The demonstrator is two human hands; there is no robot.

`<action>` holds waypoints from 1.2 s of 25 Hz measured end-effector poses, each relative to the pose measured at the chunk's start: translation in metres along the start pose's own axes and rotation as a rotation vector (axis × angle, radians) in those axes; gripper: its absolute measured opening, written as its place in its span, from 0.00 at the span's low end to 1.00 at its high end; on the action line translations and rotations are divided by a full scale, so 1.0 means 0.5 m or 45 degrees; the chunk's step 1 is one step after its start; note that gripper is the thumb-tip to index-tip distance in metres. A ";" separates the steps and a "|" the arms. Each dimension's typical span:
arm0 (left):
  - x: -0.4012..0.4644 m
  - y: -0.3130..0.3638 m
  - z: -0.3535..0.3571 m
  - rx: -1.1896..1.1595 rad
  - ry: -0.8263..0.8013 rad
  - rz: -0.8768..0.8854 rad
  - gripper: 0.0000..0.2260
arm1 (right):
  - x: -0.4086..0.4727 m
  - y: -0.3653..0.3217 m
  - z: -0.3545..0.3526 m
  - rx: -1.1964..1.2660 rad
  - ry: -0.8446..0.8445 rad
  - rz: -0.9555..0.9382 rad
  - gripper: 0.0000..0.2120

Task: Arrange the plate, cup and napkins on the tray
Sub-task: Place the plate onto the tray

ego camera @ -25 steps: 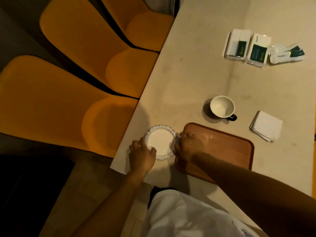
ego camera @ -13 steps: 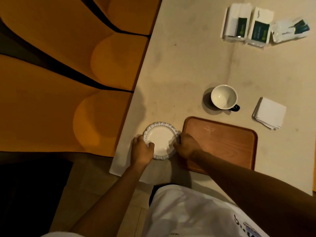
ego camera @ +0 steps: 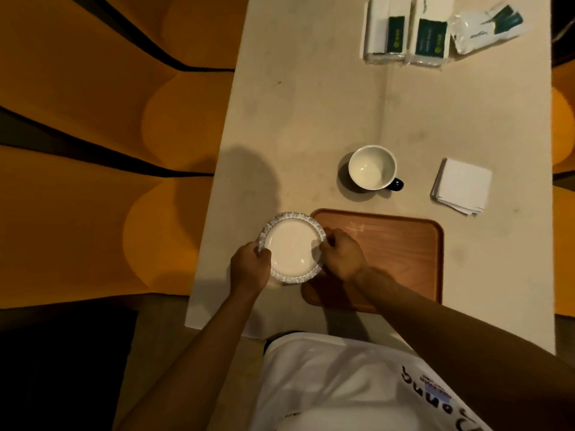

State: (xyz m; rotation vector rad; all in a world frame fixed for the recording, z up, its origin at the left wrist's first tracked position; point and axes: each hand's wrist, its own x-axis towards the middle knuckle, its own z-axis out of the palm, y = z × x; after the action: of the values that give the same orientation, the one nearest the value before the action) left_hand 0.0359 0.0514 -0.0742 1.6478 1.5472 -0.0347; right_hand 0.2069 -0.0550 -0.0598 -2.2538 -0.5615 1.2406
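A small white plate (ego camera: 291, 246) with a blue patterned rim is at the tray's left edge, its right side just over the tray rim. My left hand (ego camera: 249, 269) grips its left rim and my right hand (ego camera: 342, 255) grips its right rim. The brown wooden tray (ego camera: 401, 259) lies in front of me on the beige table (ego camera: 311, 119). A white cup (ego camera: 371, 167) with a dark handle stands beyond the tray. A stack of white napkins (ego camera: 462, 185) lies to the cup's right.
Three white packets with green labels (ego camera: 432, 29) lie at the table's far end. Orange chairs (ego camera: 109, 150) line the table's left side, and another orange seat shows at the right edge. The table's near edge is just in front of my white shirt.
Both hands closed on the plate's rim and it has shifted right, now overlapping the tray's left edge. The camera has tilted down and closer.
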 end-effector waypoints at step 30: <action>0.053 0.112 0.142 0.346 -0.171 0.096 0.09 | 0.038 0.112 -0.107 0.184 0.178 0.146 0.10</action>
State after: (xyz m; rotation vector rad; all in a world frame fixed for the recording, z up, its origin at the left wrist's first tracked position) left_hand 0.1249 0.0391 -0.1033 1.8729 1.4250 -0.3212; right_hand 0.2685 -0.1007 -0.0815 -2.2549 -0.2846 1.1276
